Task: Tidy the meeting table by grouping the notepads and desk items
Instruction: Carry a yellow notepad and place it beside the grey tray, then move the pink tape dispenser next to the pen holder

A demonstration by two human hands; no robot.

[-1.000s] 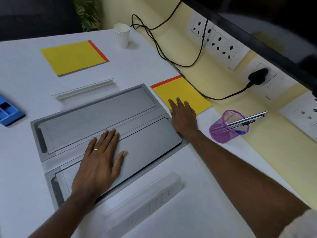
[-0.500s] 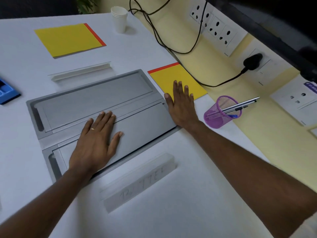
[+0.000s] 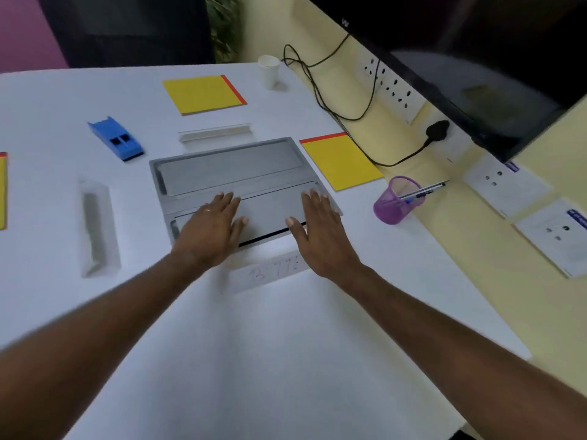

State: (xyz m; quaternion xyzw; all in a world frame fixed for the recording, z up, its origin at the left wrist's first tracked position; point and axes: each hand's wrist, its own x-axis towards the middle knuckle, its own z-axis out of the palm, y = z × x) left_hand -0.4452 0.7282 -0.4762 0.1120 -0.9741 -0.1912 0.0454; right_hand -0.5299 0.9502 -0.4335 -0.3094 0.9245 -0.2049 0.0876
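Both my hands lie flat, fingers spread, on the near flap of a grey metal cable box [image 3: 228,166] set in the white table. My left hand [image 3: 214,223] rests on the flap's left part, my right hand [image 3: 320,230] on its right part. One yellow notepad with a red edge [image 3: 343,161] lies just right of the box, another [image 3: 203,93] further back, and a third [image 3: 2,192] shows at the left edge. A purple mesh pen cup [image 3: 397,201] holding pens stands to the right. A blue desk item [image 3: 116,138] lies at the left.
Clear acrylic name stands lie near my wrists [image 3: 270,271], at the left [image 3: 97,227] and behind the box [image 3: 216,133]. A white paper cup stack [image 3: 269,71] stands at the back. Black cables [image 3: 333,100] run to wall sockets; a dark monitor [image 3: 476,58] hangs at the right.
My right hand has moved from the near yellow notepad back onto the right part of the grey flap. The view has pulled back and shifted left, showing more of the table.
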